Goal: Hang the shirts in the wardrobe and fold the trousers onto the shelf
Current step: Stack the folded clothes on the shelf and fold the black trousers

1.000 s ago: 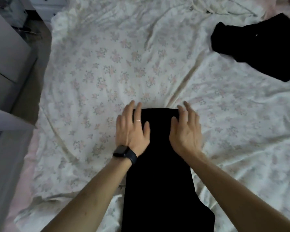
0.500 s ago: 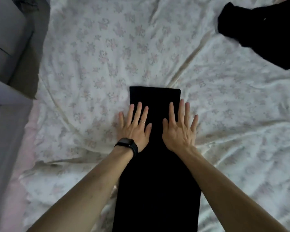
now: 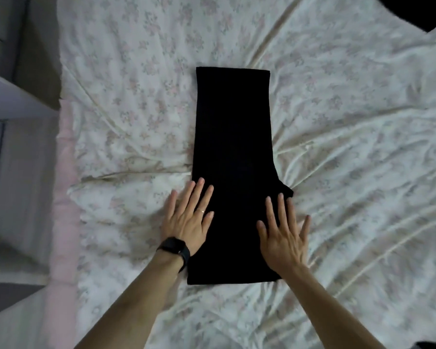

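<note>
A pair of black trousers (image 3: pixel 233 137) lies flat on the bed as a long folded strip, running from the middle of the view down toward me. My left hand (image 3: pixel 189 220), with a ring and a black watch, lies flat with straight fingers across the strip's left edge, partly on the sheet. My right hand (image 3: pixel 282 235) presses flat with spread fingers on the strip's right side near its lower end. Neither hand grips anything.
The bed carries a wrinkled white floral sheet (image 3: pixel 363 159). Another black garment (image 3: pixel 413 11) lies at the top right corner, cut off by the frame. Grey furniture (image 3: pixel 8 102) and floor run along the bed's left side.
Both hands have slid down the trousers toward me, from the far end to the near end, staying flat. The view has tilted down, so the whole strip shows.
</note>
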